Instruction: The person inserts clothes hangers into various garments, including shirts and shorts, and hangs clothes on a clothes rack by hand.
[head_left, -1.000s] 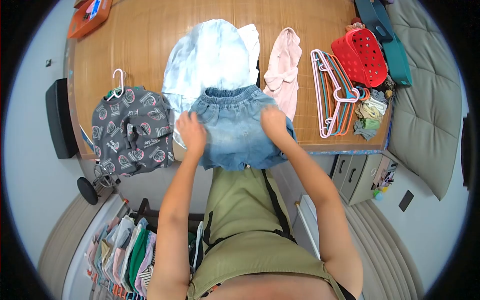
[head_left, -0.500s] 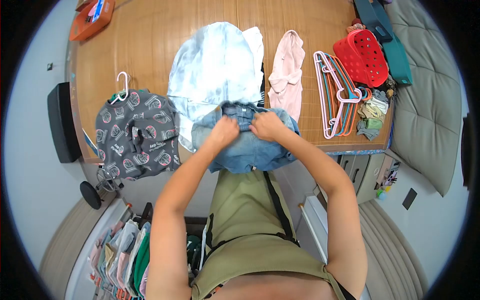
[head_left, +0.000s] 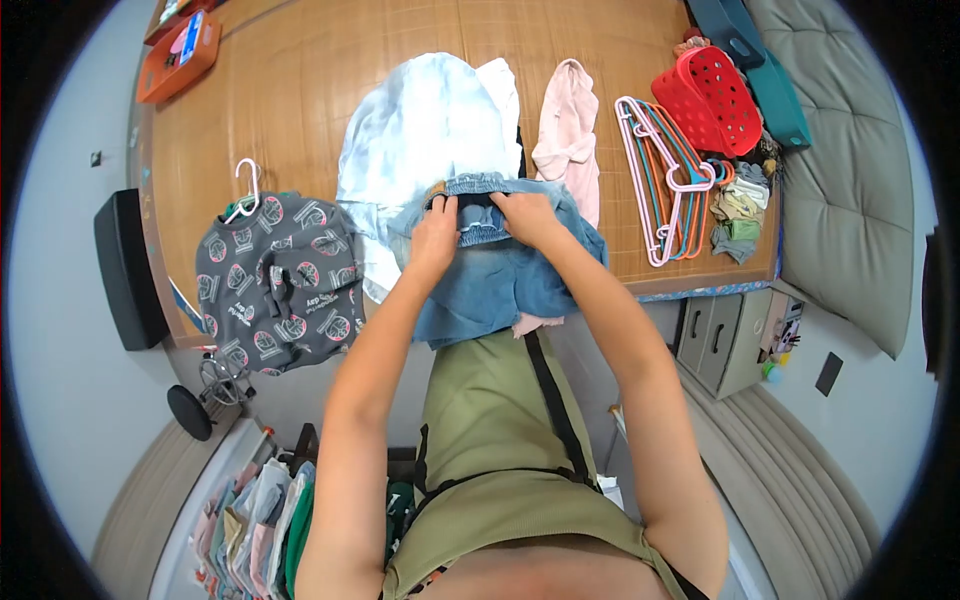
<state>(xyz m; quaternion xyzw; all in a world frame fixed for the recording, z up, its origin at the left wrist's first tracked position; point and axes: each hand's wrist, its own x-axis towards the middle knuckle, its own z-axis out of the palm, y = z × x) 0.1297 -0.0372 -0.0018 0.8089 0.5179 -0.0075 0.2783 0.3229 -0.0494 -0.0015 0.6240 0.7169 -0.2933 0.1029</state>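
Note:
A pair of blue denim pants point(head_left: 490, 290) with an elastic waistband lies in front of me at the table's near edge. My left hand point(head_left: 436, 235) grips the waistband on the left, and my right hand point(head_left: 527, 216) grips it on the right. Between the hands the waist gapes, showing its dark inside. Beyond the denim is a pale blue tie-dye garment point(head_left: 425, 125) with white cloth point(head_left: 500, 90) beside it. A folded pink garment point(head_left: 567, 125) lies to the right. At left, a dark grey printed shirt point(head_left: 285, 285) has a white hanger point(head_left: 246, 190) at its neck.
Pink, blue and orange hangers point(head_left: 665, 185) are stacked at the right, beside a red basket point(head_left: 706, 100) and small folded clothes point(head_left: 740, 212). An orange tray point(head_left: 180, 60) stands at the far left. Clothes hang on a rack point(head_left: 255, 525) below left. A grey cushion point(head_left: 840, 170) borders the right.
Both hands have shifted slightly away from me at the waistband, which is now spread open. A bit of pink cloth now shows under the denim's near edge. The camera view has moved slightly.

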